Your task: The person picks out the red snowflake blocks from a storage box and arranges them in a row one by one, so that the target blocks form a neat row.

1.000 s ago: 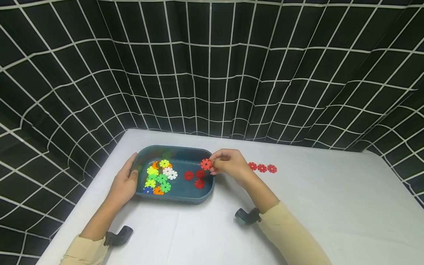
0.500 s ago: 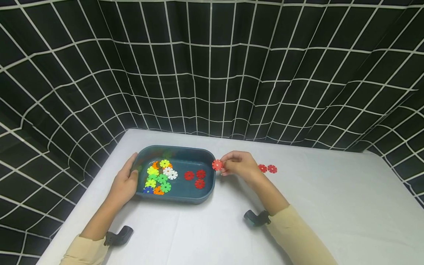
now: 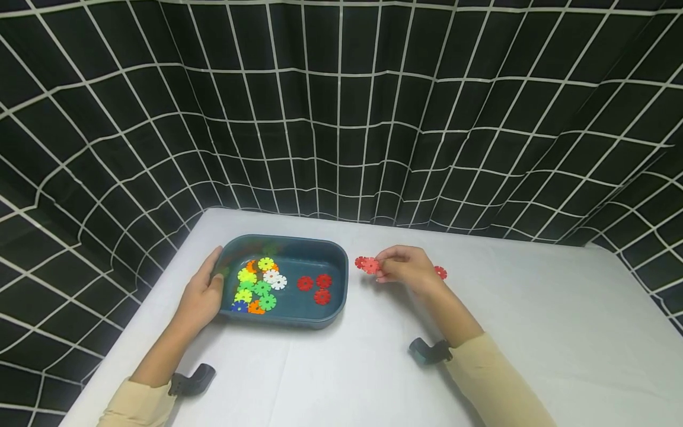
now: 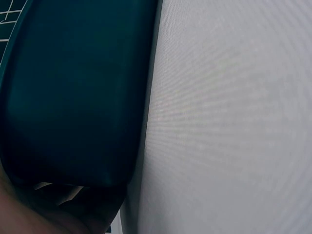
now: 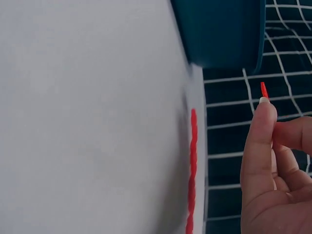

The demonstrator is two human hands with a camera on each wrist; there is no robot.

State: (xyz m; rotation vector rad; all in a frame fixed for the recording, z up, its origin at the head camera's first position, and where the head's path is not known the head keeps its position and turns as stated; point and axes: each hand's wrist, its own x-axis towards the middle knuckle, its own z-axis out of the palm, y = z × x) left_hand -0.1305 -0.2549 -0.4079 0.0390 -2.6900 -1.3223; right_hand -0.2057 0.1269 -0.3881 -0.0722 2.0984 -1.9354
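My left hand (image 3: 198,296) grips the left end of a dark teal plastic basin (image 3: 290,321), thumb at the rim. In the left wrist view the basin's wall (image 4: 80,87) fills the left side. My right hand (image 3: 409,270) pinches a red notched plastic disc (image 3: 370,265) between thumb and fingers, right of the basin and above the table. In the right wrist view this disc (image 5: 263,89) appears edge-on at the fingertips. A row of red discs (image 5: 193,161) lies on the table below; in the head view the hand hides most of it, leaving an end disc (image 3: 440,272) showing.
Inside the basin, three red discs (image 3: 322,296) lie on the right. Yellow, green, orange, white and blue discs (image 3: 261,288) are heaped on the left. White cloth (image 3: 331,373) covers the table. A black curtain with white grid lines (image 3: 341,118) hangs behind it.
My right hand has carried the red disc rightward, from over the basin's right end to beyond its rim, above the row on the table. The left hand and basin stay put.
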